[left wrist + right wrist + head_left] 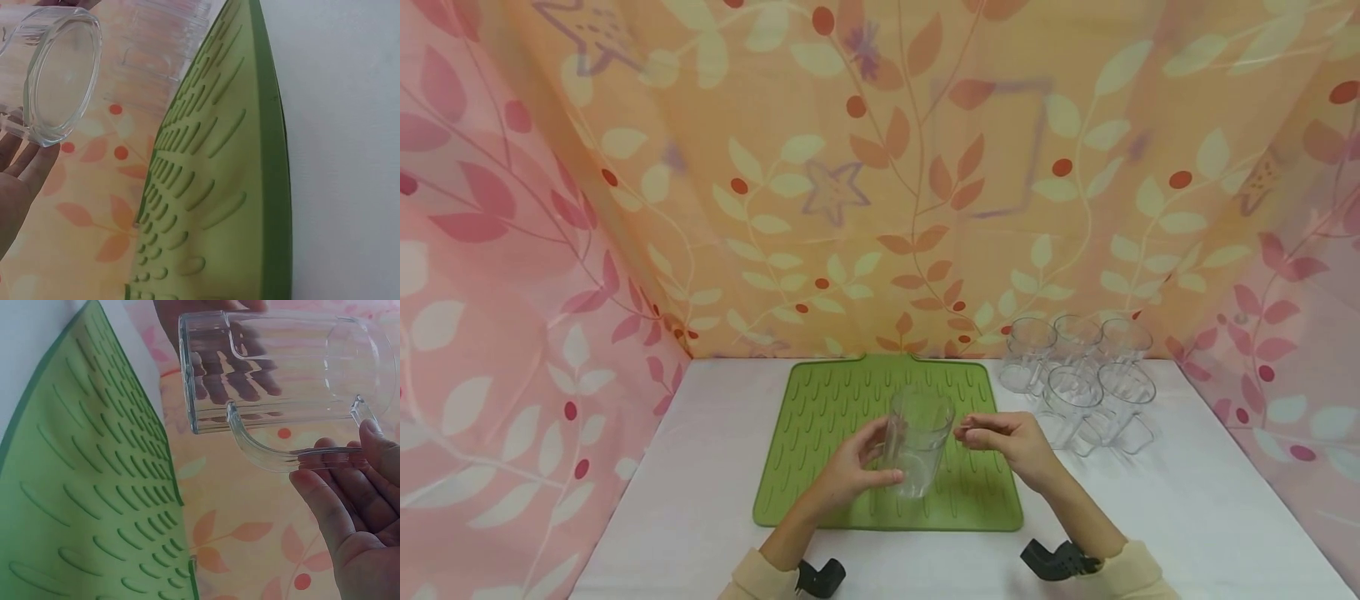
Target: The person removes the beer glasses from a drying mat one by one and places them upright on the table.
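Note:
A clear glass mug [917, 437] is held up over the green mat [820, 417], upright in the head view. My left hand [852, 465] grips its body from the left, thumb toward the front. From the right, my right hand [1018, 448] pinches the mug's handle [265, 453] between thumb and fingers. The mug's thick base [65, 78] shows in the left wrist view, with left fingertips against its side. Through the glass in the right wrist view, the left fingers look dark and distorted.
Several more clear glass mugs [1075, 387] stand grouped at the back right of the white table [685, 492], beside the mat. Patterned cloth [917, 167] hangs behind the table and along both sides. Each wrist wears a black camera mount [1060, 560].

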`<control>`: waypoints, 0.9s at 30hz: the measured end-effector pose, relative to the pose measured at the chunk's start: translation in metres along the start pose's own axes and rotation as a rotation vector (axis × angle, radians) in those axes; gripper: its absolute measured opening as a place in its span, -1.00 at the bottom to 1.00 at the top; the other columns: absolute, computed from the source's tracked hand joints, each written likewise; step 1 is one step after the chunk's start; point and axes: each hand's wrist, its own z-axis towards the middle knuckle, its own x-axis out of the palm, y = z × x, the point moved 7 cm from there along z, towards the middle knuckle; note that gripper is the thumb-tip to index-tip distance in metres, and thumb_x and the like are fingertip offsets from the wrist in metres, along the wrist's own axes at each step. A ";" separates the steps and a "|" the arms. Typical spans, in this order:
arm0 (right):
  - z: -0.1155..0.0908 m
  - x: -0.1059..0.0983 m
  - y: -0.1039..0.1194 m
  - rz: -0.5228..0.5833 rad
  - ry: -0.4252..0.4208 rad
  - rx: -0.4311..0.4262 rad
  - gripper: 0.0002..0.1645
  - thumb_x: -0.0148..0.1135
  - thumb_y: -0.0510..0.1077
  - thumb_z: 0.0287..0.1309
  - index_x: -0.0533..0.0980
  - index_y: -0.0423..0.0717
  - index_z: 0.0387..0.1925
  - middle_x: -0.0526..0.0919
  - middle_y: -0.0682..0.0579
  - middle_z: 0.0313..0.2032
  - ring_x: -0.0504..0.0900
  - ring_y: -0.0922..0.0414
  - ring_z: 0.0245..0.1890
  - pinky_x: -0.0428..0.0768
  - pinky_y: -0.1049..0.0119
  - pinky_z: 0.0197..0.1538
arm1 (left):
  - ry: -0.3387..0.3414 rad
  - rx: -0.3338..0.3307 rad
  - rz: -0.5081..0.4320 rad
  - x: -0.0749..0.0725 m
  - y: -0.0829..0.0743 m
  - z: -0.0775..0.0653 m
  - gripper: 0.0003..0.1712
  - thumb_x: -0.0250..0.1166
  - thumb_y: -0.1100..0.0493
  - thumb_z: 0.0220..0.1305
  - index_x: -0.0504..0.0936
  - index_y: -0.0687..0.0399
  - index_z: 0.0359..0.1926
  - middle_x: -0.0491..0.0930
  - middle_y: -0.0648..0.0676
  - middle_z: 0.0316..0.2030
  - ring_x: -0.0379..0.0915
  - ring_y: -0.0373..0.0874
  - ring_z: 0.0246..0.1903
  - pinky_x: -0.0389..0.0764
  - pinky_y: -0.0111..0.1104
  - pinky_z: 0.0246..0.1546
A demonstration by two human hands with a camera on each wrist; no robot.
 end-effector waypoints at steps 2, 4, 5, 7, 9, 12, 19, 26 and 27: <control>0.000 -0.003 0.003 -0.014 -0.016 -0.001 -0.61 0.15 -0.35 0.27 0.45 -0.73 -0.07 0.77 0.26 -0.21 0.74 0.31 -0.16 0.73 0.33 -0.10 | -0.009 0.002 0.005 0.000 0.000 0.001 -0.11 0.43 0.16 0.14 0.20 0.02 0.44 0.33 0.13 0.37 0.23 0.06 0.39 0.34 -0.38 0.37; 0.000 -0.008 0.006 -0.021 -0.033 -0.003 -0.61 0.16 -0.35 0.27 0.45 -0.73 -0.07 0.77 0.26 -0.21 0.74 0.31 -0.16 0.73 0.35 -0.11 | -0.012 0.001 0.005 0.001 0.000 0.002 -0.11 0.44 0.16 0.14 0.20 0.01 0.44 0.33 0.12 0.37 0.24 0.05 0.38 0.37 -0.38 0.36; 0.000 -0.010 0.008 -0.026 -0.041 -0.005 -0.61 0.16 -0.35 0.27 0.44 -0.74 -0.07 0.77 0.26 -0.22 0.74 0.32 -0.17 0.73 0.37 -0.11 | -0.013 0.003 0.006 0.001 0.000 0.002 -0.11 0.44 0.16 0.14 0.20 0.01 0.44 0.33 0.12 0.37 0.24 0.05 0.38 0.39 -0.36 0.35; 0.000 -0.016 0.011 -0.030 -0.060 -0.010 -0.60 0.16 -0.36 0.27 0.42 -0.76 -0.07 0.77 0.26 -0.22 0.74 0.32 -0.17 0.73 0.38 -0.12 | -0.007 0.015 0.002 0.001 -0.001 0.001 -0.13 0.43 0.17 0.15 0.21 0.03 0.43 0.33 0.13 0.36 0.25 0.06 0.37 0.41 -0.29 0.35; 0.000 -0.022 0.014 -0.027 -0.082 -0.018 -0.64 0.16 -0.38 0.25 0.46 -0.70 -0.06 0.77 0.26 -0.23 0.74 0.32 -0.17 0.73 0.38 -0.13 | 0.000 0.032 0.004 0.000 -0.001 0.001 -0.15 0.42 0.18 0.16 0.22 0.05 0.42 0.33 0.14 0.36 0.26 0.09 0.36 0.42 -0.20 0.35; 0.000 -0.031 0.019 -0.006 -0.111 -0.038 -0.74 0.16 -0.41 0.24 0.61 -0.38 -0.05 0.78 0.24 -0.22 0.75 0.31 -0.18 0.73 0.38 -0.14 | 0.007 0.046 0.008 -0.002 0.001 -0.001 -0.17 0.40 0.19 0.18 0.23 0.09 0.42 0.32 0.19 0.37 0.26 0.12 0.35 0.41 -0.09 0.34; -0.001 -0.053 0.033 0.025 -0.208 -0.077 -0.58 0.14 -0.44 0.24 0.67 0.13 -0.14 0.78 0.21 -0.24 0.76 0.30 -0.20 0.71 0.44 -0.15 | 0.007 0.019 0.014 -0.009 0.009 -0.006 -0.19 0.39 0.18 0.20 0.24 0.13 0.41 0.32 0.25 0.35 0.25 0.22 0.33 0.39 0.01 0.33; -0.004 -0.074 0.048 0.023 -0.322 -0.101 -0.75 0.16 -0.46 0.21 0.65 -0.34 -0.11 0.79 0.17 -0.27 0.77 0.27 -0.21 0.71 0.42 -0.15 | -0.032 -0.017 0.057 -0.022 0.018 -0.017 -0.19 0.40 0.16 0.18 0.26 0.20 0.39 0.37 0.19 0.32 0.27 0.28 0.29 0.42 0.06 0.29; -0.005 -0.077 0.050 0.009 -0.340 -0.106 -0.76 0.17 -0.46 0.20 0.63 -0.39 -0.11 0.79 0.17 -0.27 0.77 0.27 -0.22 0.71 0.43 -0.15 | -0.036 -0.021 0.059 -0.024 0.018 -0.019 -0.19 0.40 0.16 0.18 0.26 0.19 0.39 0.36 0.19 0.33 0.26 0.28 0.29 0.42 0.06 0.29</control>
